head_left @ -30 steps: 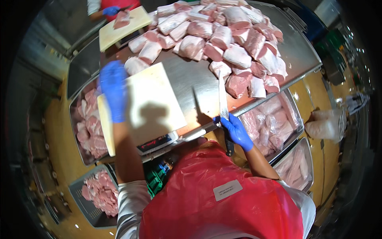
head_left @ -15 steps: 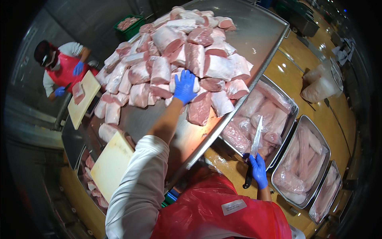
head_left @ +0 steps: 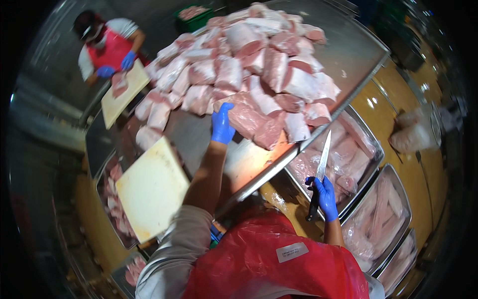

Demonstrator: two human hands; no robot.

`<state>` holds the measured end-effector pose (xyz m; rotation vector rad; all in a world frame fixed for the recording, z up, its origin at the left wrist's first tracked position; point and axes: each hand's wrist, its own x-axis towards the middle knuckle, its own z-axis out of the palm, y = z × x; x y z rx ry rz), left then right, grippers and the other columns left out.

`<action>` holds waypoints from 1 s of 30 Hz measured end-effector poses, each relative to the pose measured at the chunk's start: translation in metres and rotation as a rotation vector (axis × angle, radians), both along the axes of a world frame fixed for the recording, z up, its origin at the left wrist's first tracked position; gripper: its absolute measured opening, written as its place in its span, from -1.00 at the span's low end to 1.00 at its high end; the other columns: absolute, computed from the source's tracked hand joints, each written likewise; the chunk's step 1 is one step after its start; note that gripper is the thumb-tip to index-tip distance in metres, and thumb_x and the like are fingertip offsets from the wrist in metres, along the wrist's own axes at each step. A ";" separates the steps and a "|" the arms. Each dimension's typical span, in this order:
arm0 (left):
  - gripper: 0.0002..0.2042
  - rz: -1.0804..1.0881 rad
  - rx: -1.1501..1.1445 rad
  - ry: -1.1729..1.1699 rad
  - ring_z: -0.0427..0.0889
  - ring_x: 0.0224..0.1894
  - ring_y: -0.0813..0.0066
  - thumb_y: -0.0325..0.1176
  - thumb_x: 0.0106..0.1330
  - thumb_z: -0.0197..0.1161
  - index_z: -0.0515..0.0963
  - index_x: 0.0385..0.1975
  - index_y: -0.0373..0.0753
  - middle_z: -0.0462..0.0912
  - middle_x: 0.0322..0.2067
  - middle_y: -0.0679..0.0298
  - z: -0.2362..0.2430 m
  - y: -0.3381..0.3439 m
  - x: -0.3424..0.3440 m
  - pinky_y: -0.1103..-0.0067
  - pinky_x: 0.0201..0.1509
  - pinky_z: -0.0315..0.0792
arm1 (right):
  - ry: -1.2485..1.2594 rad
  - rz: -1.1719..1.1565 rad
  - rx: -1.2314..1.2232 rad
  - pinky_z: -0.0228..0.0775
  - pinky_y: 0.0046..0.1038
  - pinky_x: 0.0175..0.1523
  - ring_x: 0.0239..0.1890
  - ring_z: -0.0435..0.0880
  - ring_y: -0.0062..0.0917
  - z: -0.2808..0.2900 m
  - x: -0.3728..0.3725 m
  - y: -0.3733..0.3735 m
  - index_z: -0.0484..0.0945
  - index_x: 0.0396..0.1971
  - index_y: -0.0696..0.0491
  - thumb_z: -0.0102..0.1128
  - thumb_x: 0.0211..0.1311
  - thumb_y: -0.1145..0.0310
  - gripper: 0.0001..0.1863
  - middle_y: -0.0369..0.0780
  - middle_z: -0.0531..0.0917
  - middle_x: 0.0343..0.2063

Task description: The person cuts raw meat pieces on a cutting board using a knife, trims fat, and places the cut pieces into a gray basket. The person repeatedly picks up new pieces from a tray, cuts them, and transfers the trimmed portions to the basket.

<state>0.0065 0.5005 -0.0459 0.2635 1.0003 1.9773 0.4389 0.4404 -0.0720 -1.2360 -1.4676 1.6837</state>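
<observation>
My left hand (head_left: 222,125), in a blue glove, is closed on the left end of a pink piece of meat (head_left: 247,117) at the near edge of a big pile. The pile of pale, fat-covered meat pieces (head_left: 229,74) lies on a metal table (head_left: 199,128). In my right hand (head_left: 326,197), also gloved in blue, is a knife (head_left: 323,159) with a black handle, its long blade pointing up and away from me. That hand is off the table's right edge, beside a tub of plastic-wrapped meat (head_left: 343,169).
A white cutting board (head_left: 152,192) sits at the near left, above a tub of meat trimmings (head_left: 114,199). Across to the left, a co-worker in a red apron (head_left: 112,47) handles meat on another board (head_left: 134,82). More meat tubs (head_left: 381,219) stand at right; a green crate (head_left: 194,22) is behind.
My left hand has gone from resting on the pile to gripping a piece of meat, which is now turned and nearer. My right hand still holds the knife. The whole view has shifted.
</observation>
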 end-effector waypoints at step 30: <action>-0.86 1.078 -0.986 0.892 0.73 -0.34 0.24 -0.48 0.24 0.35 0.67 -0.23 -0.33 0.71 -0.34 0.11 0.063 -0.613 0.056 0.50 -0.20 0.57 | 0.145 1.064 0.770 0.46 -0.50 -0.41 -0.58 0.55 -0.62 0.185 -0.362 -0.244 -0.19 0.58 -0.12 -0.05 0.43 0.55 -0.18 -0.21 0.62 -0.51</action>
